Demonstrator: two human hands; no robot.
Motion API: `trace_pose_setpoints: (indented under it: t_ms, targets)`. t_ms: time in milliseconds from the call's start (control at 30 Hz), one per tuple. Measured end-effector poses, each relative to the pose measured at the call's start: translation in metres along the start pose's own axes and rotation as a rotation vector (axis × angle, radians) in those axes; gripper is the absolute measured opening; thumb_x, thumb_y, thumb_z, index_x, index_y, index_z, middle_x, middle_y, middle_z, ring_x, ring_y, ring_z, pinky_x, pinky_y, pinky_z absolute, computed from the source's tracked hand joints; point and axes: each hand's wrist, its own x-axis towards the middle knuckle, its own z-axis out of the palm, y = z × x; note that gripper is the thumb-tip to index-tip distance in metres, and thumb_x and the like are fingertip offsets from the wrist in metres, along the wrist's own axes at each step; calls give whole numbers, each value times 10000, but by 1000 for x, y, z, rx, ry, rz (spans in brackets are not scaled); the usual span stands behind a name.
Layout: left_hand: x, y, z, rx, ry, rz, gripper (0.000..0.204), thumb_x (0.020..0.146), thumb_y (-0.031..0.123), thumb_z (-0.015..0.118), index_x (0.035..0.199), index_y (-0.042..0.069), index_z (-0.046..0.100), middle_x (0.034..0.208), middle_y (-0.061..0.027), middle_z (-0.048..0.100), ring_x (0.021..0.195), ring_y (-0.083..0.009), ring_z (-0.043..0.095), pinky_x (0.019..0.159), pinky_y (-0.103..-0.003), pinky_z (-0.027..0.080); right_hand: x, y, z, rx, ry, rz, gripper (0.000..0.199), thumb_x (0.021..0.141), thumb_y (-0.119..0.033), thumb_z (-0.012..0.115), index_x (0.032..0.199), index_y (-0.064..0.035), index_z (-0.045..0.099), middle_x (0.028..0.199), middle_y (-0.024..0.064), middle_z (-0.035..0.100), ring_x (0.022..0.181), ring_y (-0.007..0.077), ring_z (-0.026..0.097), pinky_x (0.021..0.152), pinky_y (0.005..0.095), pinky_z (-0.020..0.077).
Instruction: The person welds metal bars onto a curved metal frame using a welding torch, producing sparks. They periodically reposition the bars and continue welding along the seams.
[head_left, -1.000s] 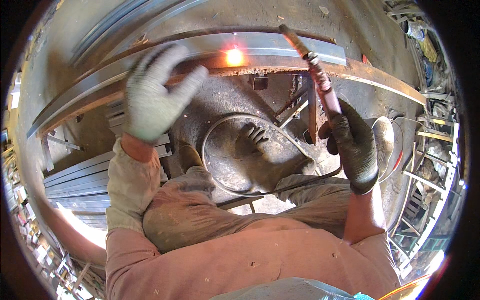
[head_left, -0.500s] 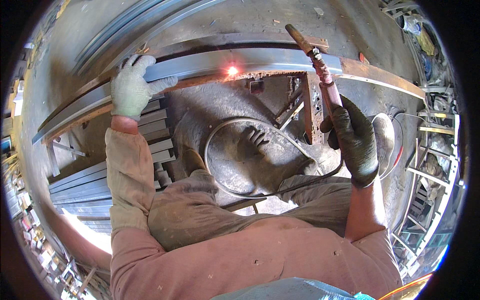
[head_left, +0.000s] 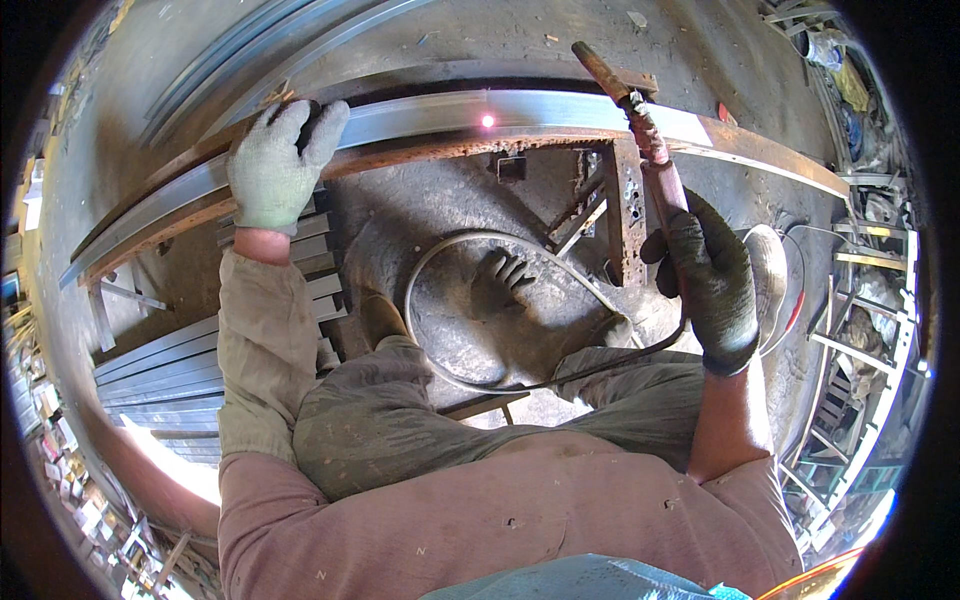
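Firmly, my dark-gloved right grip is clamped on a pink-wrapped, rod-shaped tool; its brown tip points away and leftward, its long axis slanting across a silvery metal bar that runs left to right. My pale-gloved left grip rests on that bar, though I cannot tell whether its fingers close. Below spreads a stained grey floor, with stacked grey metal lengths leftward.

Pale left glove, dark right glove, beige sleeve, pinkish shirt, dusty trousers
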Motion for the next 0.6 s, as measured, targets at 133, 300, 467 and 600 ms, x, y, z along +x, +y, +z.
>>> trace_pose_setpoints:
  t_ms: [133, 300, 467, 600]
  targets:
    - [-14, 1, -2, 38, -31, 81, 712, 873, 562, 970, 1419, 139, 797, 1318, -153, 797, 1205, -390, 757, 1039, -518, 601, -1, -1, -2, -12, 7, -13, 462, 1234, -335, 650, 1592, -45, 697, 948, 27, 797, 726, 46, 651, 650, 240, 525]
    - [-19, -3, -5, 221, -118, 164, 866, 794, 571, 1005, 1529, 193, 746, 1437, -149, 760, 1303, -406, 723, 1099, -541, 580, 0, 2, -5, -2, 5, -14, 470, 1236, -347, 651, 1594, -47, 695, 949, 22, 792, 734, 43, 646, 657, 238, 518]
    - [-16, -14, -1, 170, -197, 77, 868, 769, 535, 1028, 1524, 208, 750, 1408, -140, 786, 1236, -395, 763, 1055, -517, 614, -1, 0, -4, 23, 3, 8, 469, 1239, -348, 647, 1598, -49, 692, 949, 19, 789, 736, 39, 638, 655, 236, 512]
    - [-8, -22, -6, -22, -268, 37, 784, 780, 538, 1017, 1467, 241, 784, 1411, -100, 802, 1171, -402, 797, 995, -522, 652, -2, 2, -5, 34, 3, 5, 469, 1238, -341, 650, 1600, -45, 688, 951, 21, 790, 736, 40, 640, 654, 232, 511]
